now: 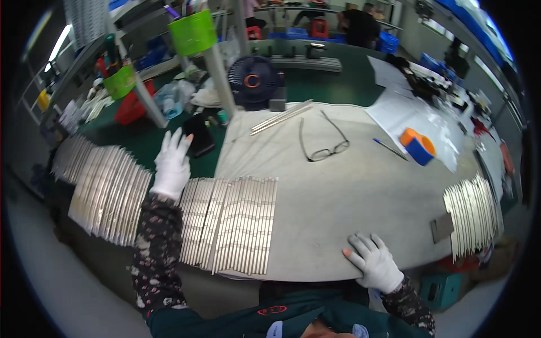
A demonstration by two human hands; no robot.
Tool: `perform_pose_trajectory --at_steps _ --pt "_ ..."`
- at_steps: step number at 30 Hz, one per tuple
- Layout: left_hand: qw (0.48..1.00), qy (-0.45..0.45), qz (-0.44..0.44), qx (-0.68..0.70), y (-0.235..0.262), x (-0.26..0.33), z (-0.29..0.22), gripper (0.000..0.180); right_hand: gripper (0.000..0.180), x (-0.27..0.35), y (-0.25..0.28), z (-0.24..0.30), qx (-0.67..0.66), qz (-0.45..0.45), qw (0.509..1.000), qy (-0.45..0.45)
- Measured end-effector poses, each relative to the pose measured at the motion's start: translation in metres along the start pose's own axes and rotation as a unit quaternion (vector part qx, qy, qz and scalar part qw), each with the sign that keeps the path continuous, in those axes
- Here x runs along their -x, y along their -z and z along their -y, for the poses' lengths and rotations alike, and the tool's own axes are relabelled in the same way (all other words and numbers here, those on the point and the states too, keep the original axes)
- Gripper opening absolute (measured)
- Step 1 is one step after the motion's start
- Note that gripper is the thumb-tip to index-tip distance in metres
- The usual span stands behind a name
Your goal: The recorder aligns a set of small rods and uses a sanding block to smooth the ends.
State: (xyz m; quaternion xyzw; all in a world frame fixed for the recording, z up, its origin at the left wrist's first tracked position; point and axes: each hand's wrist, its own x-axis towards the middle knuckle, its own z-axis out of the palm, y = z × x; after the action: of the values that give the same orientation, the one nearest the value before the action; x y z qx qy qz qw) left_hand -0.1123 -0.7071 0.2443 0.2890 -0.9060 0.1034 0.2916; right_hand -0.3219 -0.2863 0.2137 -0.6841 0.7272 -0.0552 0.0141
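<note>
Currently, L hand (172, 168) spread, just beside phone (200, 137); R hand (376, 265) open on mat (321, 225); no grip seen. Rods (245, 225) lie right of L sleeve (158, 242); light touch prob. best for alignment.

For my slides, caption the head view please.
White-gloved left hand beside silvery strips, right hand at near edge of grey mat.

Counter (321, 219) before me. Metal strips (245, 225) in rows at its near left, right of my left grip (171, 169); phone (201, 136) just beyond that grip. My right grip (376, 263) at the near edge. Eyeglasses (322, 154) farther back, pen (390, 149) to their right, fan (253, 81) behind, leftward. Second strip batch (472, 217) far right.
</note>
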Motion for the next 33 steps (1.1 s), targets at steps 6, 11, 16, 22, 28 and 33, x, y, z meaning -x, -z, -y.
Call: perform_pose_trajectory --at_steps 6,11,16,22,28,33 --pt "0.957 -0.186 0.122 0.188 0.083 0.092 -0.147 0.059 0.071 0.008 -0.016 -0.001 -0.015 -0.053 0.997 0.045" --pt "0.913 -0.262 0.153 0.272 0.062 0.138 -0.237 0.055 0.070 0.021 -0.026 -0.002 0.001 -0.074 0.997 0.038" --pt "0.932 -0.193 0.088 0.294 -0.004 0.134 -0.275 0.050 0.062 0.024 -0.017 -0.026 -0.190 -0.042 0.980 0.037" --pt "0.945 -0.184 0.101 0.250 -0.006 0.136 -0.280 0.050 0.048 0.023 0.028 -0.093 -0.107 -0.148 0.957 -0.225" --pt "0.943 -0.172 0.092 0.270 -0.009 0.134 -0.284 0.049 0.043 0.015 0.024 -0.119 -0.071 -0.150 0.938 -0.305" --pt "0.940 -0.170 0.099 0.277 -0.007 0.135 -0.281 0.048 0.039 0.004 0.017 -0.108 -0.073 -0.064 0.947 -0.308"
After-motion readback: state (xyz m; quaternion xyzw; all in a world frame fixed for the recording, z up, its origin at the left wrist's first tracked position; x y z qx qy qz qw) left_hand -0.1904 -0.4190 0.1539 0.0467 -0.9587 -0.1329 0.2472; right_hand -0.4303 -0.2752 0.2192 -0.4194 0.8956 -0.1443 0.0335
